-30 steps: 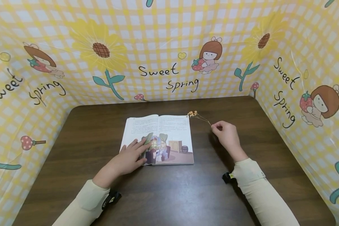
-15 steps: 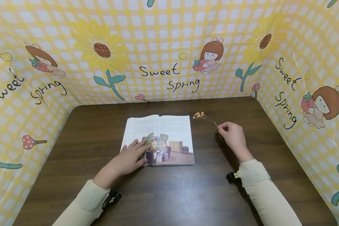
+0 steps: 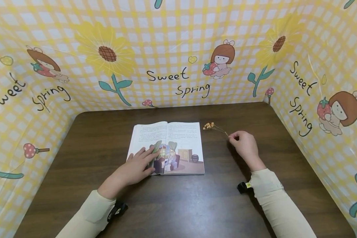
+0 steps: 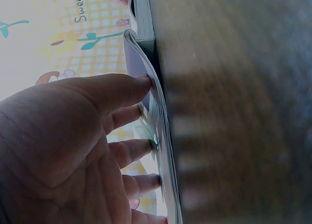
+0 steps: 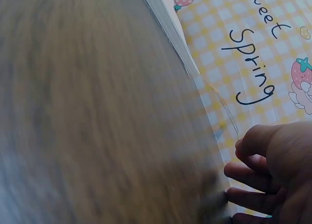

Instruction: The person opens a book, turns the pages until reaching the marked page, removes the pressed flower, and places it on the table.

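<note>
An open picture book (image 3: 184, 135) lies on the table, with text above and an illustration of a room below. My left hand (image 3: 137, 166) rests on its left page, fingers spread. In the left wrist view the thumb and fingertips of this hand (image 4: 73, 136) press on the pages near the edge. To the right of the book, my right hand (image 3: 244, 145) pinches the thin stem of a dried flower sprig (image 3: 209, 126) between thumb and forefinger. Its small orange-yellow blossoms point left toward the book's upper right corner. The stem (image 5: 231, 115) looks faint in the right wrist view.
The brown wooden table (image 3: 178, 205) has rounded far corners. A yellow checked cloth (image 3: 172, 33) printed with flowers and "Sweet Spring" walls it at the back and both sides. Black wrist cameras (image 3: 117, 211) sit under the cuffs of both pale sleeves (image 3: 273, 188).
My right hand has moved right with the flower sprig, away from the book's corner, then slightly toward the near side. The left hand has stayed on the page.
</note>
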